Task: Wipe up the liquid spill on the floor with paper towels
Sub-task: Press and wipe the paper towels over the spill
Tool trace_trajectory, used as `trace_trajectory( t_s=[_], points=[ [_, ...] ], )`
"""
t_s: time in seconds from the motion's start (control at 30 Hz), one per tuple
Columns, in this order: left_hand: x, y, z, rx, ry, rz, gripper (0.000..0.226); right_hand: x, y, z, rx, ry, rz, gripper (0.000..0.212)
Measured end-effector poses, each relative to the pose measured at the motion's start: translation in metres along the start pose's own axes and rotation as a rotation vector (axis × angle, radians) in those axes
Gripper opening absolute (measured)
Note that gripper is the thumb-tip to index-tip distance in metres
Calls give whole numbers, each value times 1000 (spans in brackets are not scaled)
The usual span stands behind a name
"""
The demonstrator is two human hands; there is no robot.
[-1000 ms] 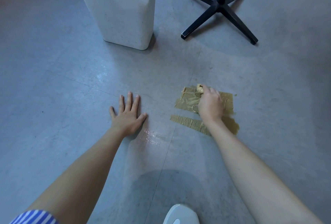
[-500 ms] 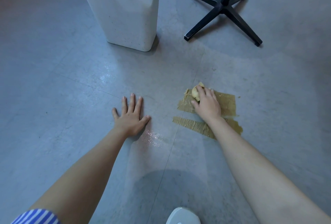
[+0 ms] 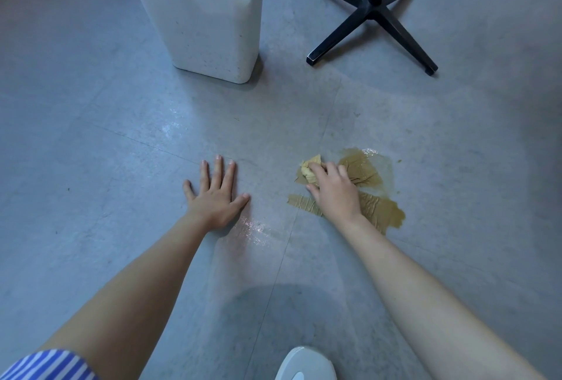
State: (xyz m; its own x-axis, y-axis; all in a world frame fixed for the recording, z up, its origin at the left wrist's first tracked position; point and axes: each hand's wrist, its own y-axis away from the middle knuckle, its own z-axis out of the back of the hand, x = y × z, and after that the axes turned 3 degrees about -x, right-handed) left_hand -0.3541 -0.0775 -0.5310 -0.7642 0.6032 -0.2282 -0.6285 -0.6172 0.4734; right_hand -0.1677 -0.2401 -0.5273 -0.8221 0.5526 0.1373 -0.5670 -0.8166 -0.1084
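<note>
A soaked, brown-stained paper towel [image 3: 363,174] lies flat on the grey floor over a brownish liquid spill [image 3: 384,163]. My right hand [image 3: 333,189] grips the towel's bunched-up left end [image 3: 310,168], fingers curled round the wad. A torn strip of wet towel [image 3: 307,203] lies just in front of it, partly under my wrist. A brown puddle [image 3: 392,217] shows at the strip's right end. My left hand [image 3: 217,197] presses flat on the floor to the left, fingers spread, holding nothing.
A white bin [image 3: 209,23] stands at the back centre-left. A black cross-shaped stand base [image 3: 369,13] sits at the back right. A wet sheen [image 3: 252,227] marks the floor beside my left hand. The toe of a white shoe [image 3: 305,364] shows at the bottom edge.
My right hand has dragged the towel's bunched end leftward, gathering more paper into a wad and uncovering wet brown liquid at the upper right. My left hand stays planted.
</note>
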Motion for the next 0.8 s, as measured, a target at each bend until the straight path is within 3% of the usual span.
trace_trajectory(
  t_s=[0.17,0.3,0.4,0.57,0.7,0.8],
  points=[
    [1,1,3,12,-19,-5,75,2,5,4,11,-24,-15,24],
    [2,1,6,23,-21,-6,74,0,1,17,129,-100,-70,26],
    [1,0,6,23,-22,0,74,-2,-13,36,148,-365,-368,26],
    [0,2,5,10,-25,5,74,-18,-28,62,147,-1020,-820,14],
    [-1,2,5,7,-27,3,75,-29,-35,82,121,-1367,-917,7],
    [-1,2,6,3,-29,4,75,-40,-32,90,-1,-1380,-882,9]
  ],
)
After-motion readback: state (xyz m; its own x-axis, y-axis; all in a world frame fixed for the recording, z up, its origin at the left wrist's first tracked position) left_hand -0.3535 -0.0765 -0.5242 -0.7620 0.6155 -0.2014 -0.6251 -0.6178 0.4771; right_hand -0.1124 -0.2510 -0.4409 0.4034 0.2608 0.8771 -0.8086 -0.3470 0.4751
